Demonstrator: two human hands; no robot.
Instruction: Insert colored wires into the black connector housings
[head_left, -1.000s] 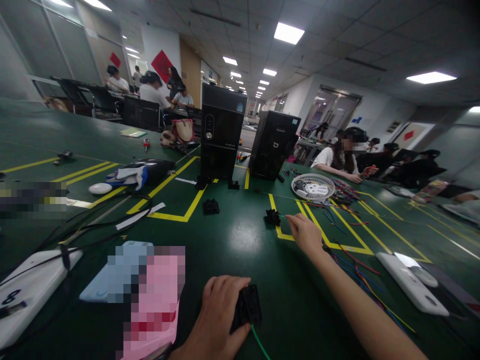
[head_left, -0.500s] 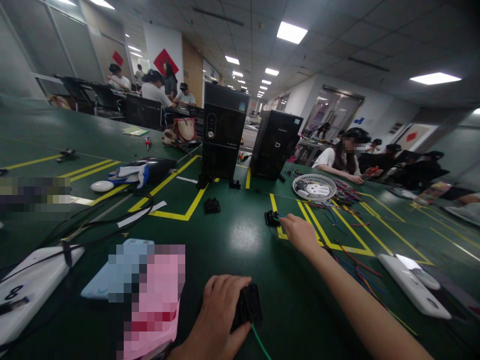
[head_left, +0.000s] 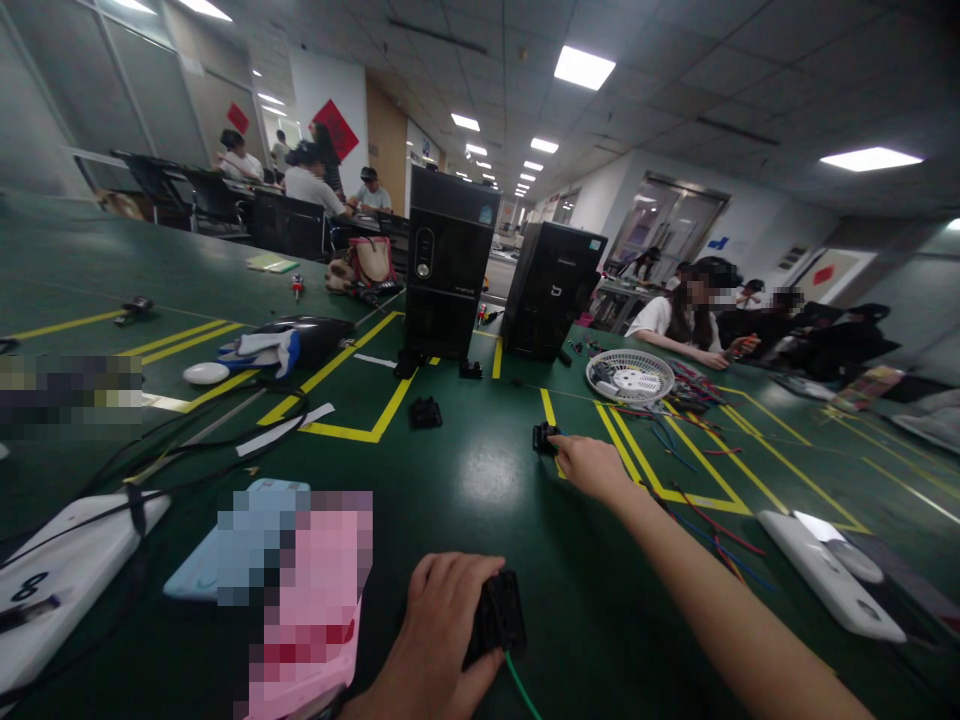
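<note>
Plastic is our guess for the black block (head_left: pixel 505 608) under our left hand (head_left: pixel 448 628), lying on the green table (head_left: pixel 420 500) well nearer us than the white basket (head_left: pixel 630 377) and to its left. Our left thumb and fingers are closed round the block's left side and lower corner, so we have a hold on it; the underside is hidden. We judge it light and stiff, ready to slide on the smooth table rather than bend, so we would hold it by its solid sides and keep it pressed flat. A green wire (head_left: pixel 520 684) shows at its near edge, by our thumb. It looks thin and springy; we would take it close to the block, since a tug farther along could drag the block or work the end loose.

Our right hand (head_left: pixel 594 466) is stretched out to a black piece (head_left: pixel 541 438), left of the basket and a little nearer us. Our fingertips appear to meet it, but we cannot tell whether they pinch or only touch. This too seems light, and its small edges may be brittle, so we would favour its outer sides.
</note>
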